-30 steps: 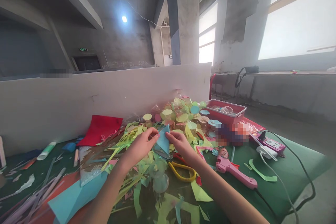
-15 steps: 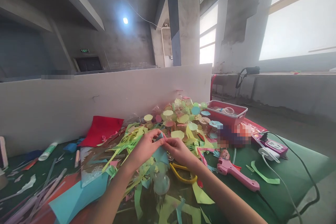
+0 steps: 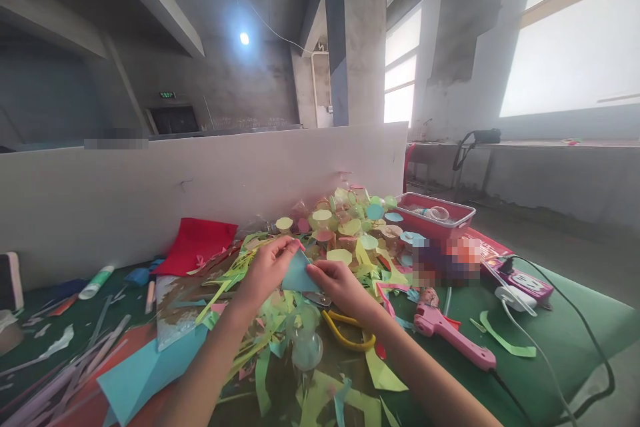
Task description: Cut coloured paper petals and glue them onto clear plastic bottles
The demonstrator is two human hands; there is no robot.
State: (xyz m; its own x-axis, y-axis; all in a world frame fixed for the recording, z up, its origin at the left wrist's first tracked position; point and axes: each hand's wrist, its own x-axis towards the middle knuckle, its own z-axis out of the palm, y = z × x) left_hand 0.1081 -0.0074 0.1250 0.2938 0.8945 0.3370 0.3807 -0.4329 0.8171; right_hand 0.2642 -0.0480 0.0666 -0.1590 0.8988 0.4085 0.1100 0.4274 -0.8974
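A small piece of light blue paper (image 3: pixel 299 273) is held up over the middle of the cluttered table. My left hand (image 3: pixel 270 267) pinches its upper left corner, fingers closed. Thumb and fingers of my right hand (image 3: pixel 340 282) grip its right edge. Just below the hands lie yellow-handled scissors (image 3: pixel 349 333), their blades mostly hidden. Clear plastic cups (image 3: pixel 307 349) stand nearer to me, beside green paper scraps (image 3: pixel 283 320). Beyond the hands is a heap of clear cups topped with coloured paper pieces (image 3: pixel 340 255).
On the right lie a pink glue gun (image 3: pixel 453 337), a purple power strip (image 3: pixel 530 280) with cables and a red basket (image 3: pixel 435 223). To the left are a larger blue sheet (image 3: pixel 150 373), red paper (image 3: pixel 195 247) and a glue stick (image 3: pixel 97 282). A white board (image 3: pixel 200 193) stands behind.
The hands have moved slightly apart, and the blue paper now lies spread between them with more of its face showing. The whole view has shifted a little.
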